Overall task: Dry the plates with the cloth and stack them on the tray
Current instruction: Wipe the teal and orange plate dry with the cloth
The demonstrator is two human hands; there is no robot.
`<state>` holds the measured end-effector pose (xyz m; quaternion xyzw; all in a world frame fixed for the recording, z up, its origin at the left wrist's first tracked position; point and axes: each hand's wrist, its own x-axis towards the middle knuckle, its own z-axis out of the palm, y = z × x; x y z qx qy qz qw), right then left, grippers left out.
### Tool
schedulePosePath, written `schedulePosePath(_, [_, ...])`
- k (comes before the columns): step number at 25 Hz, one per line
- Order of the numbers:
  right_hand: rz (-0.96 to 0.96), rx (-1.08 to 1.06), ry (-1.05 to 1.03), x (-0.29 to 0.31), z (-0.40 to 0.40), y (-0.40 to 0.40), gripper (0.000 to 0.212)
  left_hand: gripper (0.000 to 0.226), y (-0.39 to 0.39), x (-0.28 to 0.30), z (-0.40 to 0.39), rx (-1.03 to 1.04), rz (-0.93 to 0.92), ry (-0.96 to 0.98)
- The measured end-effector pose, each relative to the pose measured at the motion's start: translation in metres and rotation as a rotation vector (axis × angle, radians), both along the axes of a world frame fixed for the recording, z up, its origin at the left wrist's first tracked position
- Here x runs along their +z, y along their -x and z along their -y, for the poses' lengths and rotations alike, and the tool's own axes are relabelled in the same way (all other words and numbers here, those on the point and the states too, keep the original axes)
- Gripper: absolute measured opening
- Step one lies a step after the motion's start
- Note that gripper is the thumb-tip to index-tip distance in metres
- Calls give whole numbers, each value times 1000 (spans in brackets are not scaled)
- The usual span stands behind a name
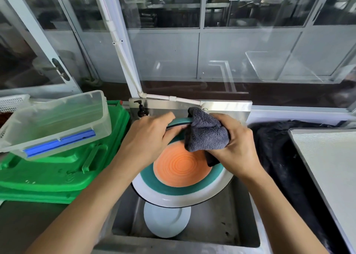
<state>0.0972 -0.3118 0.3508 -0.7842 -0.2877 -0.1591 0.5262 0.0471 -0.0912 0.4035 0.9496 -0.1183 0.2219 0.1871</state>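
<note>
Head view: left hand [146, 138] gripping plate [181, 176]; right hand [237, 148] clutching cloth [206, 134].

We see a plate [179, 178] with an orange ringed centre, teal band and white rim, a dark grey cloth [206, 133], a pale blue plate [166, 223], and green trays [57, 169].

orange-and-teal plate [179, 174] tilted over sink, grey cloth [206, 132] on its rim.
</note>
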Motion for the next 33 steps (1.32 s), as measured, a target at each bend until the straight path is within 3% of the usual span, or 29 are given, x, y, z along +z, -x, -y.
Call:
schedulePosePath(3, [-92, -13, -195, -18, 8, -3, 40, 45, 6, -10, -5, 82, 58, 180])
schedulePosePath(7, [-351, -296, -558, -40, 5, 0, 23, 50, 7, -20, -15, 279, 240, 584])
schedulePosePath(13, [-568, -172, -604, -38, 2, 1, 24, 48, 0, -43, -31, 340, 184, 740])
schedulePosePath(17, [-360, -224, -503, -32, -5, 8, 31, 40, -3, -63, -35, 430, -117, 782])
schedulePosePath(19, [-240, -265, -415, -31, -8, 16, 36, 57, -4, -65, -36, 543, -381, 756])
schedulePosePath(21, [-99, -314, -241, -32, -12, 27, 42, 66, -1, -59, -33, 642, -573, 956])
schedulePosePath(24, [140, -392, 10, -41, -21, 41, 48, 62, 2, -43, -21, 572, -750, 1451])
schedulePosePath(28, [392, -347, 183, -52, -27, 52, 56, 62, -6, -26, -13, 407, -830, 1782])
schedulePosePath(33, [585, -332, 292, -57, -27, 60, 39, 40, -7, -32, -11, 415, -869, 1889])
